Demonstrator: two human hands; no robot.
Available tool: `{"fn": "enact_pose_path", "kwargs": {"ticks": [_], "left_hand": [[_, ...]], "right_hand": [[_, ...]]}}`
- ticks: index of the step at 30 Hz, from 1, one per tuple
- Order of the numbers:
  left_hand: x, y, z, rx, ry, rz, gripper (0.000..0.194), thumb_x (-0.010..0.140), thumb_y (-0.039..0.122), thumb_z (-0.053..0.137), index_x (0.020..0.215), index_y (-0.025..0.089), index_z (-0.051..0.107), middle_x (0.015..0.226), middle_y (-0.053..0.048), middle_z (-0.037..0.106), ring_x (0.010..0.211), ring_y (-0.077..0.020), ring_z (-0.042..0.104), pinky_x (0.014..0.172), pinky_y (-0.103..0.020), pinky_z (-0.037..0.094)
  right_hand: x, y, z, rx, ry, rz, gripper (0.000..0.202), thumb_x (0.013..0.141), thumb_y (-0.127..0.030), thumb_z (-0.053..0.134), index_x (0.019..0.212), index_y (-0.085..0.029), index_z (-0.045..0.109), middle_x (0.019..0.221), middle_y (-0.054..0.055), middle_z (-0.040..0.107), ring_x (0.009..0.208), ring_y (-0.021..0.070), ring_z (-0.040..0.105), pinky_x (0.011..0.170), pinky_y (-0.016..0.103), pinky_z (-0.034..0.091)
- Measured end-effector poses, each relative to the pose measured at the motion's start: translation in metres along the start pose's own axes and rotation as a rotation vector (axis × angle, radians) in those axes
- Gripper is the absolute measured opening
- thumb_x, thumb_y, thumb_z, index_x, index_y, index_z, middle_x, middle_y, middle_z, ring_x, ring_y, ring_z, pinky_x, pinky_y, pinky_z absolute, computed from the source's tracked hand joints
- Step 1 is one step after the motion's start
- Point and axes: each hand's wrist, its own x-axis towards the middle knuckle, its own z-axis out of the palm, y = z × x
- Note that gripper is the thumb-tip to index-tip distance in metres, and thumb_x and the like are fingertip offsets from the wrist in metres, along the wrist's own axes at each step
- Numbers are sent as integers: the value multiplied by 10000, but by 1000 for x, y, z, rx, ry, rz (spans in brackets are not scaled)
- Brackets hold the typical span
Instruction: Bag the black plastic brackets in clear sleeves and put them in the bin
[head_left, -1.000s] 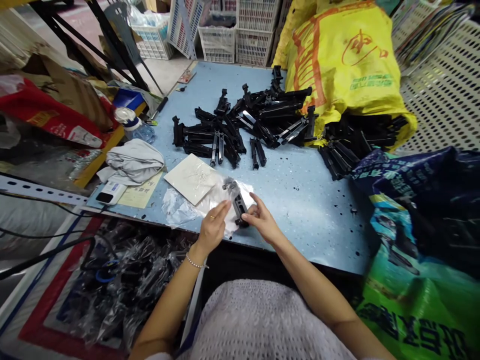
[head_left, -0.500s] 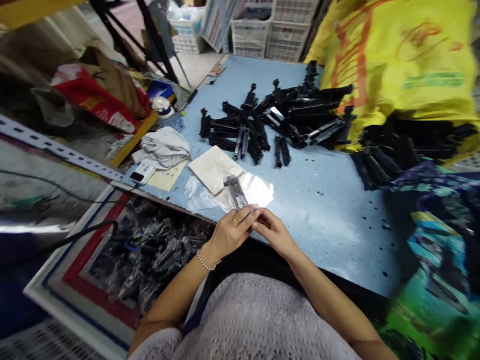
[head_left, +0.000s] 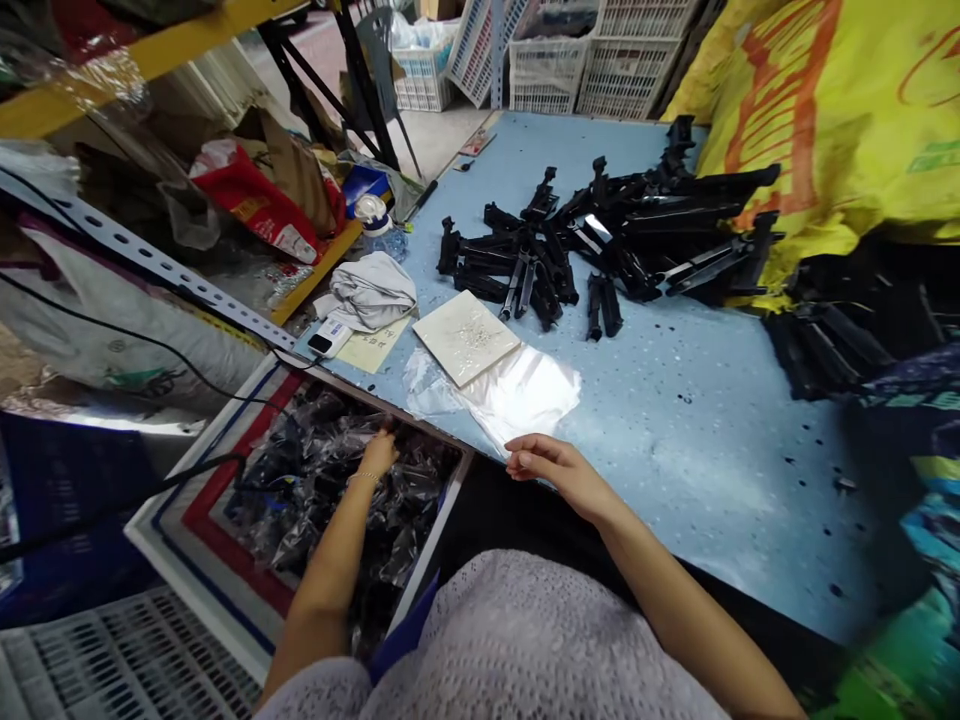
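Note:
My left hand [head_left: 380, 453] reaches down into a box [head_left: 196, 508] beside the table, over a heap of black parts in clear plastic bags [head_left: 319, 515]. Its fingers point away from me and are partly hidden, so I cannot see whether they grip anything. At the table's front edge hovers my right hand [head_left: 561, 468], loosely curved, thumb and fingers a little apart. Its fingertips are by the near corner of some clear plastic bags [head_left: 536, 390], and I see nothing held in it. A pale square tile [head_left: 466, 338] lies partly on these bags.
Loose black plastic parts [head_left: 559, 245] are piled at the table's back, beside a big yellow sack [head_left: 832, 130]. Left on the table are a grey cloth [head_left: 371, 290], a small white device [head_left: 330, 338] and a yellow note [head_left: 375, 348]. A shelf rail [head_left: 172, 262] borders the left side.
My left hand has left my right hand and moved left and down into the box. The bagged black part between the hands is gone from above the table. The view has shifted left.

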Motion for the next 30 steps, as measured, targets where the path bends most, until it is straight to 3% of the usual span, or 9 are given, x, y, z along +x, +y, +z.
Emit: {"fn": "enact_pose_path", "kwargs": {"ticks": [3, 6, 12, 14, 16, 19, 22, 25, 30], "left_hand": [[9, 19, 15, -21, -92, 38, 406, 729, 67, 605, 1124, 113, 681, 1288, -205, 622, 1079, -269, 665, 952, -352, 480], [-10, 46, 16, -82, -169, 145, 288, 815, 132, 571, 1062, 139, 719, 1166, -164, 696, 1111, -260, 647, 967, -338, 461], [-50, 120, -33, -450, -449, 678, 299, 898, 385, 584, 1141, 254, 699, 1065, -38, 740, 927, -169, 695, 842, -261, 523], [-30, 157, -50, -543, -360, 825, 340, 920, 382, 554, 1215, 246, 655, 1132, -62, 718, 965, -183, 689, 880, -308, 528], [12, 203, -59, -507, -86, 852, 358, 918, 339, 554, 1248, 222, 629, 1244, -97, 670, 1121, -224, 638, 1001, -393, 482], [84, 280, -60, -434, 253, 782, 410, 869, 235, 597, 1266, 134, 601, 1365, -169, 583, 1344, -284, 475, 1139, -498, 343], [129, 335, -56, -435, 329, 720, 360, 870, 181, 567, 1217, 97, 613, 1289, -209, 627, 1374, -317, 439, 1140, -565, 312], [131, 354, -53, -497, 357, 684, 387, 939, 245, 484, 1291, 97, 551, 1286, -234, 618, 1369, -328, 446, 1125, -609, 296], [78, 355, -49, -1183, -88, 594, 659, 973, 477, 435, 1533, 229, 191, 1283, -142, 621, 1137, -225, 638, 973, -424, 505]], "right_hand": [[-10, 5, -16, -14, 78, 5, 318, 817, -441, 717, 1030, -205, 709, 908, 51, 703, 842, 178, 666, 852, 384, 538], [-26, 11, -43, -22, 206, 10, 344, 800, -457, 729, 1041, -213, 715, 919, 65, 704, 869, 212, 668, 888, 434, 537], [-25, 0, -106, -169, 385, -62, 393, 798, -492, 706, 1075, -213, 701, 933, 86, 696, 879, 242, 660, 875, 469, 538], [-1, -20, -127, -381, 508, -222, 388, 820, -496, 658, 1092, -220, 685, 1010, 96, 672, 946, 255, 637, 876, 470, 528], [34, -51, -148, -649, 717, -402, 395, 857, -473, 593, 1152, -218, 655, 1175, 133, 600, 1098, 283, 573, 916, 474, 497], [88, -100, -176, -900, 969, -305, 466, 912, -424, 528, 1294, -157, 547, 1325, 210, 501, 1260, 332, 457, 1007, 495, 396], [120, -128, -190, -883, 908, -75, 433, 921, -417, 533, 1200, -89, 571, 1213, 237, 580, 1156, 336, 545, 965, 457, 400], [115, -120, -190, -819, 791, -70, 358, 957, -410, 449, 921, -106, 634, 895, 139, 669, 878, 244, 635, 801, 346, 468], [51, -68, -170, -655, 565, -198, 433, 976, -538, 363, 872, -197, 610, 699, -6, 614, 596, 147, 569, 588, 259, 449]]}}
